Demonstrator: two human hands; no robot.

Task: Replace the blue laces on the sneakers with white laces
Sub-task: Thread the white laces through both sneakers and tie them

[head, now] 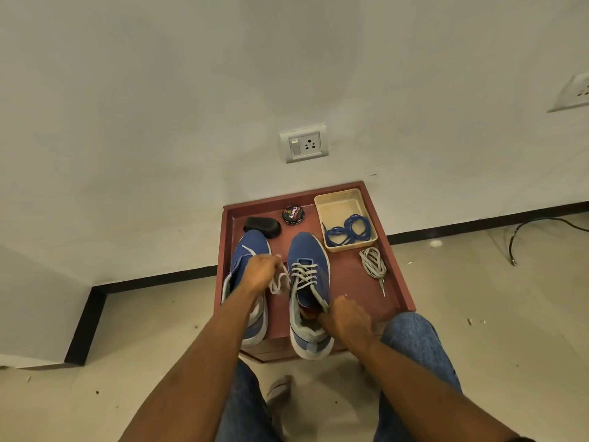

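Note:
Two blue sneakers stand on a low red-brown stand (395, 282). The right sneaker (307, 250) is threaded with a white lace (304, 272). My left hand (259, 272) holds one loose end of that lace over the left sneaker (250, 247), which shows no lace. My right hand (345, 317) grips the other end at the right sneaker's collar. Blue laces (349, 230) lie coiled in a cream tray (338, 199). A second white lace (373, 264) lies bundled beside the tray.
A round shoe polish tin (293, 214) and a black brush (263, 227) sit at the back of the stand. A wall with a socket (303, 143) rises behind. My jeans-clad knees flank the stand's front; a black cable (522, 231) lies on the floor right.

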